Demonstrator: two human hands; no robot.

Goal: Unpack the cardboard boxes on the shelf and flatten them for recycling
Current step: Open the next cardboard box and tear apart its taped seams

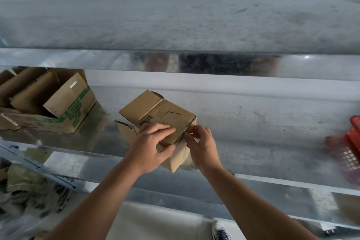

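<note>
A small brown cardboard box (pixel 155 112) with a barcode label sits tilted on the metal shelf (pixel 253 142), one flap standing up at its far left. My left hand (pixel 153 146) grips the box's near corner, fingers on top and thumb on its front face. My right hand (pixel 200 142) pinches something thin, apparently tape, at the box's right top edge. A larger open cardboard box (pixel 58 107) with green print stands at the shelf's left, its flaps up.
A red plastic basket (pixel 348 148) sits at the shelf's right end. Another metal shelf (pixel 175 25) runs above. Crumpled paper and cardboard (pixel 23 181) lie on a lower level at left. A shoe (pixel 220 230) shows on the floor below.
</note>
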